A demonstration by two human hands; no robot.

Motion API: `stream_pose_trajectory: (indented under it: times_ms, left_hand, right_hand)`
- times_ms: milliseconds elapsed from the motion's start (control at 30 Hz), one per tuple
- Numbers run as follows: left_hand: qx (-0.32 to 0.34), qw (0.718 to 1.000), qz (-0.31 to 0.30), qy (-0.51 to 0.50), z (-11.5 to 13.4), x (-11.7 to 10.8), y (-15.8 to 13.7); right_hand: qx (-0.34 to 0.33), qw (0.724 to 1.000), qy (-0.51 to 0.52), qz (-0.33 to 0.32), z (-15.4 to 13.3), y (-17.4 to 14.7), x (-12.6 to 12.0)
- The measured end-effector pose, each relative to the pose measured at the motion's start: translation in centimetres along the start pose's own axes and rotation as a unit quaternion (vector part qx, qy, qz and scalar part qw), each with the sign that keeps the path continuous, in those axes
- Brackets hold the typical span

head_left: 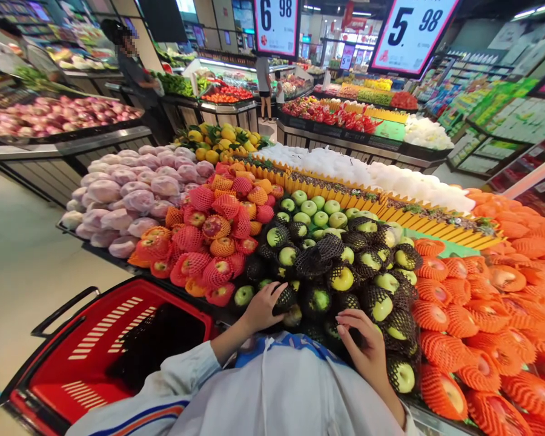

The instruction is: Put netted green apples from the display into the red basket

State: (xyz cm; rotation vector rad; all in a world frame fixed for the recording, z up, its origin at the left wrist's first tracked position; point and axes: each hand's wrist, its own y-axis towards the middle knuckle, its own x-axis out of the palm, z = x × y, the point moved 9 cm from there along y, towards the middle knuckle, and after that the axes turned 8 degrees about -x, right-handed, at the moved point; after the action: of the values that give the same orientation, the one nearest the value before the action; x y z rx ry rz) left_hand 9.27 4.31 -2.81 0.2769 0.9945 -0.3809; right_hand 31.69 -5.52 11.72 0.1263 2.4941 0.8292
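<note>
My left hand (264,307) curves around a green apple in a black foam net (287,298) at the near edge of the apple pile, thumb on one side and fingers on the other. My right hand (364,340) hovers over the near apples with its thumb and fingers apart, nothing visible between them. Close to its fingertips lies another netted green apple (331,328), partly hidden. Between the hands sits a green apple in a black net (318,300). An empty-looking black net (320,255) lies bunched on top of the pile.
A red shopping basket (91,327) with a dark item inside stands at the left. Red-and-orange-netted fruit (213,227) and wrapped pale fruit (136,194) lie left of the apples, orange-netted fruit (463,321) right. A yellow fence divider (336,200) runs behind. A person (138,79) stands beyond.
</note>
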Motion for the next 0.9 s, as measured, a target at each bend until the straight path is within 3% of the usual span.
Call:
stream_pose_trajectory:
  times_ms: [200, 367, 500, 733, 833, 900]
  left_hand:
    - [-0.041, 0.999, 0.011, -0.016, -0.1, -0.7, 1.1]
    - [-0.005, 0.996, -0.081, 0.026, 0.8, 0.1, 1.1]
    - [0.013, 0.991, -0.124, 0.039, 0.3, -0.6, 1.1]
    - [0.015, 0.983, -0.177, 0.037, 1.0, -4.3, 2.9]
    - [0.046, 0.985, -0.163, -0.009, 3.7, -6.8, 4.5]
    - [0.083, 0.986, -0.119, -0.076, 6.2, -8.5, 5.8]
  right_hand:
    - [0.008, 1.000, 0.014, 0.002, -0.1, -0.1, 0.1]
    - [0.014, 1.000, 0.009, 0.019, -0.3, -0.5, -0.4]
    - [0.013, 0.999, 0.015, 0.031, -0.7, -0.6, -0.5]
    - [0.012, 0.999, 0.024, 0.032, -1.2, -0.9, -0.4]
    - [0.017, 0.999, 0.025, 0.024, -1.2, -1.1, -0.3]
    - [0.017, 0.999, 0.026, 0.019, -1.3, -1.2, -0.2]
